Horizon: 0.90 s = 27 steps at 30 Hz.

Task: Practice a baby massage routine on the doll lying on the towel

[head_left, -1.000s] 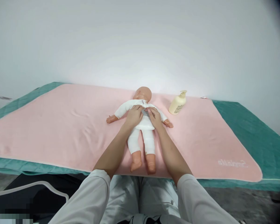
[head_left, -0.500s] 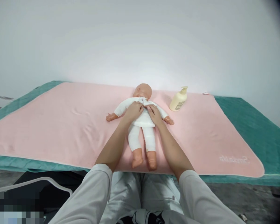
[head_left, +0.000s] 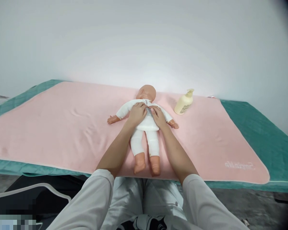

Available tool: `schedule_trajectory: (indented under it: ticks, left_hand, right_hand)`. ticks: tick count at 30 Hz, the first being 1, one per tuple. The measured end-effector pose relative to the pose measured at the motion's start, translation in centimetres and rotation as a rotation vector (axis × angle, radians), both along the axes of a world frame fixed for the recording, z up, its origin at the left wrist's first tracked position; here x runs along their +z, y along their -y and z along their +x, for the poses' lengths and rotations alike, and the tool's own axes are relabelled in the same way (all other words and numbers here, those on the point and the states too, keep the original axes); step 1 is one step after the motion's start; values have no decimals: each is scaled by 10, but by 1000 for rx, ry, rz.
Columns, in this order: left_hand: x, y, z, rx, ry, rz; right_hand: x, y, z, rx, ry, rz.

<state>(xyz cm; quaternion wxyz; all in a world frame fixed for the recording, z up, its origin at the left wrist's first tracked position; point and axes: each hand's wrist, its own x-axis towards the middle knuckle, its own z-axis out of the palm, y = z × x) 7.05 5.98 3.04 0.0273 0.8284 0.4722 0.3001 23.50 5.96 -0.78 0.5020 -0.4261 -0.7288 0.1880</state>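
From where I stand, the person's two bare hands lie on a baby doll (head_left: 149, 123), which is stretched out on a pink blanket (head_left: 50, 127), a little right of its middle. The doll's bald head points toward the pale wall (head_left: 144, 41) and its feet toward the person, close to the blanket's near edge. Its arms are spread out to both sides, and it wears what looks like a white cloth suit that leaves its hands and feet bare.

The left hand (head_left: 137, 113) rests palm down on the upper torso, just below a small dark mark near the neck; the right hand (head_left: 158, 116) rests beside it on the other half of the torso. The fingertips come together close to the midline, slightly bent, but I can't tell whether they pinch the cloth or merely press on it.

To the right of the doll, well apart from the hands, a cream pump bottle (head_left: 183, 104) stands on the blanket, its printed label toward the near side. A green quilted cover (head_left: 266, 134) shows beneath the blanket on both sides and along the front. Pale lettering (head_left: 240, 165), reading backward, marks the blanket's near right corner. The person's light sleeves (head_left: 96, 195) end around the elbows.
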Motion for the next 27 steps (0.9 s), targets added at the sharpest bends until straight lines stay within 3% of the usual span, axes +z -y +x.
schedule_trajectory:
  ticks: [14,20,27]
  left_hand:
    - [-3,1,-1,24,-21,13]
    - [-7,2,0,96,34,-8]
    - [-6,-1,1,83,14,-34]
  right_hand:
    - [-2,1,0,35,64,0]
    - [-8,-2,1,52,62,-10]
    - [-15,-10,2,56,54,-29]
